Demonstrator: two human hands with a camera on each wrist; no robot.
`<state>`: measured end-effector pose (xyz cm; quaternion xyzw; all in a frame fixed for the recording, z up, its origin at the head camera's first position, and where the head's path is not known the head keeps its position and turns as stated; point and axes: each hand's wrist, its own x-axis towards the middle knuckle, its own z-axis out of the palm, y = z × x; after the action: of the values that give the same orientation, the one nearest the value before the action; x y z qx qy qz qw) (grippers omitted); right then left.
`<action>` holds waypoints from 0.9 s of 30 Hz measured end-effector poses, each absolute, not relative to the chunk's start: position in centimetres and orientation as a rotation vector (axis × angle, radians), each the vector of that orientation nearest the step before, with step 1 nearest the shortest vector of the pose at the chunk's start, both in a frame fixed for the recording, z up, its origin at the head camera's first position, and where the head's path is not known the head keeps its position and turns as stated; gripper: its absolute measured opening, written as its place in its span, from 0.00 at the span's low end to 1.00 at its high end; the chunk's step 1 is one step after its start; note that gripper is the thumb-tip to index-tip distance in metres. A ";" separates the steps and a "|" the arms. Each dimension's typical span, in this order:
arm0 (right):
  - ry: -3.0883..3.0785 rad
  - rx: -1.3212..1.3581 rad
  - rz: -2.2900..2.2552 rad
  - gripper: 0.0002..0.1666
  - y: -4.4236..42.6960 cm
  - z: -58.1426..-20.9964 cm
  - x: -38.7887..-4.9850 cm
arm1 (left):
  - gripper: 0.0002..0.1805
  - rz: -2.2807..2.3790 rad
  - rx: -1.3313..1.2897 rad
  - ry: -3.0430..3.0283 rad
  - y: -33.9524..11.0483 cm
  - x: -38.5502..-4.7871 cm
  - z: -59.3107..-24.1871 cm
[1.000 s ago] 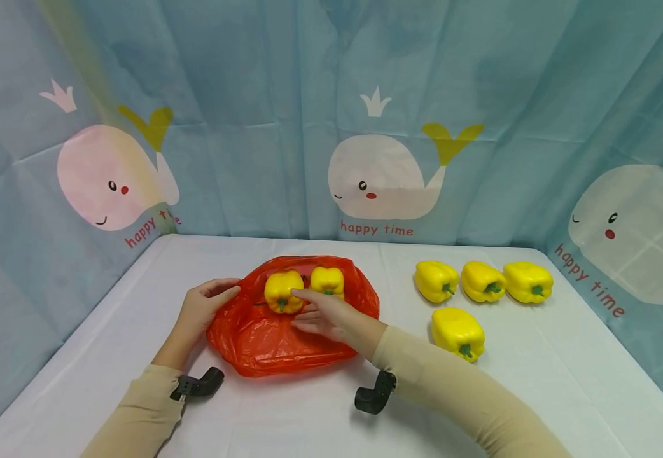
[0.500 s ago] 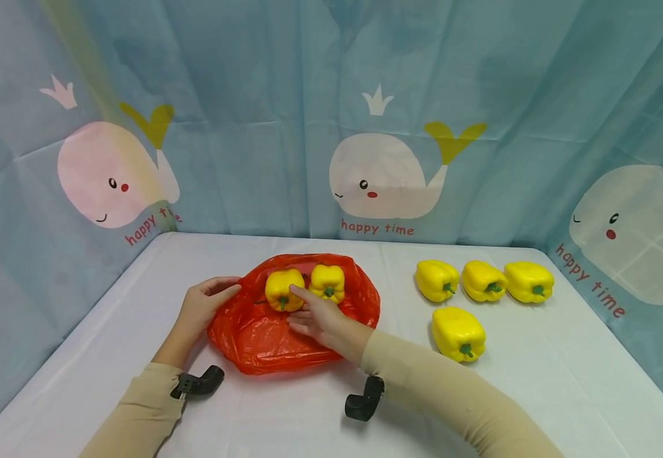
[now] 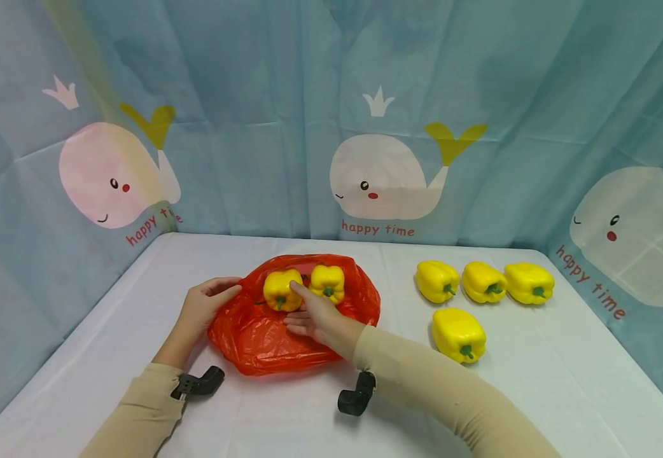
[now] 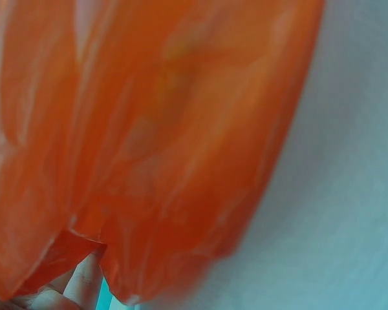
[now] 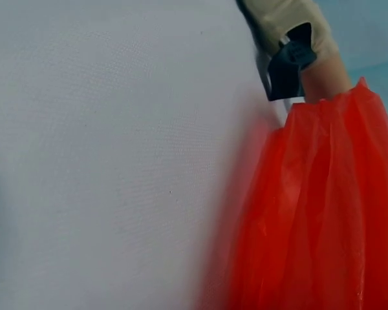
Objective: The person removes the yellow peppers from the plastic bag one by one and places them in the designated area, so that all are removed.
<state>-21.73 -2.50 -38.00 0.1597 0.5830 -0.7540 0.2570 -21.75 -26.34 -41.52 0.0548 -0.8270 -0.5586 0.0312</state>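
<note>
A red plastic bag [image 3: 268, 340] lies with its mouth spread on the table. My left hand [image 3: 202, 312] pinches the bag's left rim between thumb and fingers; in the left wrist view the film hides most of that hand. Inside the bag sit two yellow bell peppers with green stems: a left pepper [image 3: 278, 286] and a right pepper [image 3: 326, 280]. Over the bag's mouth, my right hand [image 3: 326, 321] has its fingers fairly straight, the thumb against the left pepper's right side. The right wrist view shows the red bag from outside, but no right hand.
To the right on the white table [image 3: 566, 381] are more yellow peppers: a back row with a left one [image 3: 436, 280], a middle one [image 3: 482, 282] and a right one [image 3: 529, 282], plus a nearer one [image 3: 459, 334]. A whale-print curtain [image 3: 286, 159] hangs behind.
My right hand has shifted a little to the left, and the left pepper in the bag has moved slightly left with it. My left hand stays on the rim.
</note>
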 end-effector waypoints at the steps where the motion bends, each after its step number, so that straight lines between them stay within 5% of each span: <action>1: 1.584 0.434 -2.042 0.45 -2.5 -38.0 -21.8 | 0.32 -1.720 0.166 -2.547 -26.3 -21.8 -41.5; 27: 1.486 0.468 -2.068 0.44 -2.3 -38.0 -21.5 | 0.32 -1.735 0.170 -2.546 -26.2 -21.6 -41.4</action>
<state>-21.52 -2.25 -38.03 0.1741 0.5520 -0.7684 0.2729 -21.61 -26.18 -41.39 0.0550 -0.8247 -0.5622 0.0279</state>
